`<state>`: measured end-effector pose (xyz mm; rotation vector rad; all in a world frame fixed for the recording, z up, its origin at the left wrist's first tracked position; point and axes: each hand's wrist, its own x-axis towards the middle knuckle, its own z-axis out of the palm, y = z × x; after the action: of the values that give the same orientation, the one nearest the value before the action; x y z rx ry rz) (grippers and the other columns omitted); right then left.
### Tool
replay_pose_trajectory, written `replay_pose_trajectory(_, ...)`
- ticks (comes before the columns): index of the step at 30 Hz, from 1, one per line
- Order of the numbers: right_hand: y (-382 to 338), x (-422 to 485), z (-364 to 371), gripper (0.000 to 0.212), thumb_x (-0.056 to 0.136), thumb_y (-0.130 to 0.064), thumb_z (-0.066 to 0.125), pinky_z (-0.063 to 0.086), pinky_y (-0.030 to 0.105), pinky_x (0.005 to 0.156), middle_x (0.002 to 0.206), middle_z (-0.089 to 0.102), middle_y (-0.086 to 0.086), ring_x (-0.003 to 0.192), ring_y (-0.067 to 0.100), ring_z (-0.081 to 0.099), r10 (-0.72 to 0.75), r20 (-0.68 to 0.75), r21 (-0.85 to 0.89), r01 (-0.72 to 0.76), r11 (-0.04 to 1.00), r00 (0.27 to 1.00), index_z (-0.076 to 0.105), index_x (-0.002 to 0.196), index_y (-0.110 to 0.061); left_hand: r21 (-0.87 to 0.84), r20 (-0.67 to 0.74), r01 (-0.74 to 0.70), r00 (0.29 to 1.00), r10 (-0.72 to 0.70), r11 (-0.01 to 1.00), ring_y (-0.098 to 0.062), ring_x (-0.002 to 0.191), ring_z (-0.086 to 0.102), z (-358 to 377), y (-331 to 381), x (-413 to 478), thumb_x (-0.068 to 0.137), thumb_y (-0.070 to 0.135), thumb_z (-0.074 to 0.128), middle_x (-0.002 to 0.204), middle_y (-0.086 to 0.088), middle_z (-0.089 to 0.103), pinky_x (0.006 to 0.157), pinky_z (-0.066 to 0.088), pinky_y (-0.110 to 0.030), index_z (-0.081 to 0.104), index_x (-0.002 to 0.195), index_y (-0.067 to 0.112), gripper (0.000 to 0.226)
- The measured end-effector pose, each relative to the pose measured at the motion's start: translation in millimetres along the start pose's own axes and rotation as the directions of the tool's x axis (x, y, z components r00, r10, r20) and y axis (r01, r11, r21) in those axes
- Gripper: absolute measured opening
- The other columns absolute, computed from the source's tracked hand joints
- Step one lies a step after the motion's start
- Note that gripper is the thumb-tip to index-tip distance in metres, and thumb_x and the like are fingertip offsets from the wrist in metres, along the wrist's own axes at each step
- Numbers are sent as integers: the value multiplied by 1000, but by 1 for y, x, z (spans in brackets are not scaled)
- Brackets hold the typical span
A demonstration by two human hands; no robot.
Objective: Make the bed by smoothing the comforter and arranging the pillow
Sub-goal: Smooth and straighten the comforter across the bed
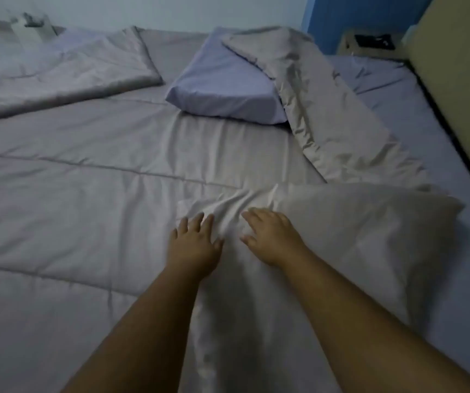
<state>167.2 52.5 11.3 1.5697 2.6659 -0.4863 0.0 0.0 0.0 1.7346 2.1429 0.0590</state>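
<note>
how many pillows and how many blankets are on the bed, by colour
Pale grey-white pillow, under both hands: 1
Lavender pillow: 1
Grey comforter, spread flat: 1
Grey folded blanket, far left: 1
Beige crumpled blanket, right of the lavender pillow: 1
Total: 5

Comforter (72,194): pale grey with mauve cast, plain, faint quilted stitch lines.
Near pillow (355,236): off-white to light beige, plain.
Far pillow (222,86): lavender-blue, plain.
Rumpled cover (327,123) beside far pillow: beige-grey, plain.
Fitted sheet (415,131): lavender-blue, matching far pillow.
Wall (355,12): bright blue panel; paler blue-white further left.
Headboard (460,66): cream-yellow, dark edge along base.
</note>
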Motion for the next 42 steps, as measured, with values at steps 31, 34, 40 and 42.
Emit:
replay_pose_trajectory(31,54,115,114,49,98,-50,29,-2,47,117,155,25,-14,147,17,13,-99,-116,-212,72,975,988,28,146,-38,92,-284,53,959,-24,994,-26,144,26,105,-37,102,100,41,20,151,-1,40,120,15,-37,31,147,22,52)
replay_pose_trajectory(34,49,84,113,49,99,-49,26,-4,45,118,155,23,-16,147,14,10,-117,-47,-178,106,978,992,26,146,-37,114,-244,55,969,-26,992,-28,142,29,114,-32,72,99,39,16,149,-4,43,120,15,-37,32,147,19,54)
replay_pose_trajectory(40,64,-10,80,46,99,-46,32,8,41,115,151,37,-4,144,22,22,-47,31,-15,48,999,998,40,142,-29,-80,-203,47,977,-62,996,-26,138,36,117,24,-8,101,34,28,138,-2,56,117,20,-30,50,137,20,45)
replay_pose_trajectory(42,79,-36,69,49,96,-54,28,20,47,114,145,45,1,140,30,28,18,87,15,-19,1000,996,47,135,-33,-184,-190,57,977,-93,981,-25,138,36,113,53,-34,101,33,31,135,-1,59,114,24,-30,53,135,22,42)
